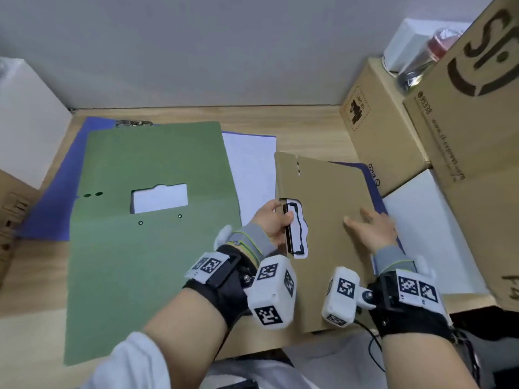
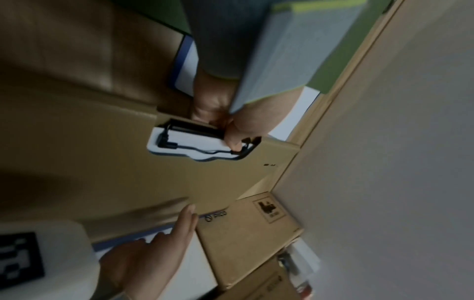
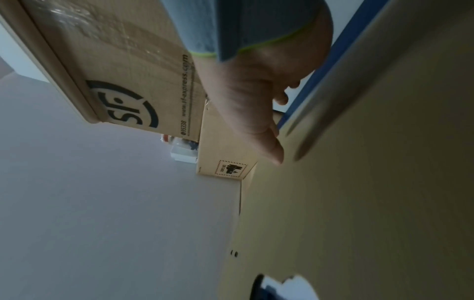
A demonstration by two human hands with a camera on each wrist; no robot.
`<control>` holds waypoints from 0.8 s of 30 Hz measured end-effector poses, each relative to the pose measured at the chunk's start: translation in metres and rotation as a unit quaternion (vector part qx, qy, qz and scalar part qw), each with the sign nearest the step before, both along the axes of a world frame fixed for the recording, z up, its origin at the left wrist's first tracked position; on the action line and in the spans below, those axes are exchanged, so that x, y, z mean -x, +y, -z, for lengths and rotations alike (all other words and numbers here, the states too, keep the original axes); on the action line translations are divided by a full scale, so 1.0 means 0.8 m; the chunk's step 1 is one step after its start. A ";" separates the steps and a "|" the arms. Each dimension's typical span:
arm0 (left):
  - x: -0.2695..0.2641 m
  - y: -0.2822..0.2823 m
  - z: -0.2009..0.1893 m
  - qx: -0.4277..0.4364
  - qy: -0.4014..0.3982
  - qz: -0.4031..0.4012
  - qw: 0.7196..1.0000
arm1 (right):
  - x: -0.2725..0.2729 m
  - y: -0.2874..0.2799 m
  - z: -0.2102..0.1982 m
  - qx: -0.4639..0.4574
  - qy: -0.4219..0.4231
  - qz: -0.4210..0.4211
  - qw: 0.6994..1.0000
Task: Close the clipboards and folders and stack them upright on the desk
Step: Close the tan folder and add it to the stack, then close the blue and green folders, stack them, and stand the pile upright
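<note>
Two hands: both are working on the brown folder (image 1: pixel 331 220) at the right side of the desk (image 1: pixel 309 127).
Left hand (image 1: pixel 273 220): it is gripping the folder's left edge at the cut-out window, thumb on top beside the black clip (image 1: pixel 295 228), fingers curling round the edge; the left wrist view shows the thumb (image 2: pixel 234 136) pressing against the clip bar.
Right hand (image 1: pixel 370 228): it is lying flat and relaxed on the brown cover, fingers straight and pointing toward the left hand, holding nothing; the right wrist view shows the thumb (image 3: pixel 274 152) stretching out over the cover.
Brown folder: it is sitting closed, cover down, spanning between the two hands, with a blue edge (image 1: pixel 377 189) and white paper showing beneath at its right.
Green folder (image 1: pixel 146 220): it is lying open and flat just left of the left wrist, well covering a blue folder (image 1: pixel 56 197) under it, white sheets (image 1: pixel 250 169) peeking out between it and the brown one.
Cardboard boxes (image 1: pixel 376 127): they are standing at the right, near the brown folder's far corner.
</note>
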State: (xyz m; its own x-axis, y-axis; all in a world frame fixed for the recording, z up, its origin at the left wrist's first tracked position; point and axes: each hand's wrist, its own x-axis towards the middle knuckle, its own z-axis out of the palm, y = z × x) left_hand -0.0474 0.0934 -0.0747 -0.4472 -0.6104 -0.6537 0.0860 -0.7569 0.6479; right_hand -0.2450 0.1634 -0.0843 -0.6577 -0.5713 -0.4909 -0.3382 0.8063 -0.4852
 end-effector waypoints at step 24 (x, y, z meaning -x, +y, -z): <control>-0.027 -0.024 0.020 0.108 -0.156 0.156 0.969 | -0.078 -0.052 -0.020 0.058 -0.062 -0.223 0.971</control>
State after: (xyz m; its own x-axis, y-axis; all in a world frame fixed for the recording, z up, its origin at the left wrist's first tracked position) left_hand -0.0254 0.0743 -0.0906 -0.4335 -0.6144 -0.6592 -0.3502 -0.5592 0.7515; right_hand -0.1825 0.1217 -0.0684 -0.2712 -0.8426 -0.4654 -0.5745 0.5296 -0.6240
